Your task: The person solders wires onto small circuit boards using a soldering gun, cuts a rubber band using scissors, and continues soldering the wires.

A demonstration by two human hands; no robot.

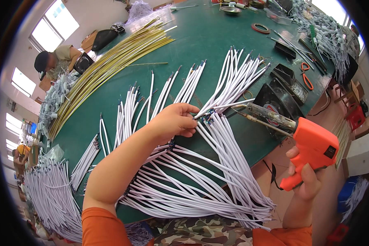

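My right hand grips an orange soldering gun with a metal barrel. Its thin tip points left, close to the bared ends of white cables. My left hand reaches across the middle of the table, thumb and forefinger pinched on the end of a white cable. Exactly which strand lies between the fingertips is partly hidden. A thick bundle of white cables runs from there toward me, and another bundle fans out beyond. More white cables lie under my left forearm.
Black bins stand right of the cables, near red-handled scissors and a roll of tape. Yellowish strips lie at the far left. A person in a dark cap works past them. Cable heaps cover the near left.
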